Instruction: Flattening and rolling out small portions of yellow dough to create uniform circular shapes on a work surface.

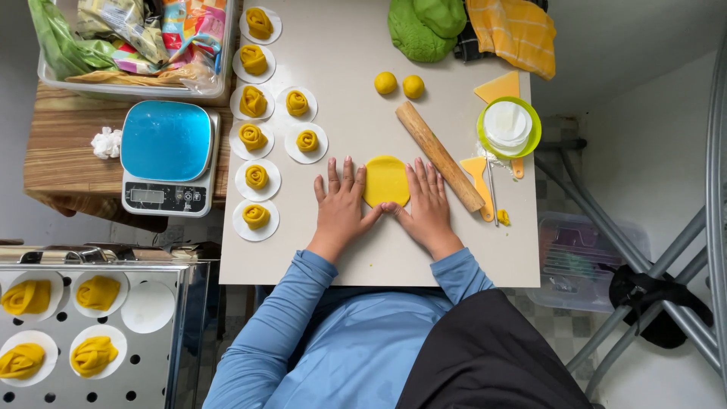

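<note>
The top edge chopped off the green dough lump (424,29), the yellow checked cloth (515,30) and the clear plastic tub of packets (136,89). The perforated steel steamer tray (163,363) ran off the bottom-left. The kitchen scale's little grey display (146,196) was too small to read.

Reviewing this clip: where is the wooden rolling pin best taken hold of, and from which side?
Probably mid-length, from above: the rolling pin lies flat and diagonal beside the right hand, its top bare. Fingers should wrap across its round shaft; a yellow scraper crowds its lower end.
</note>
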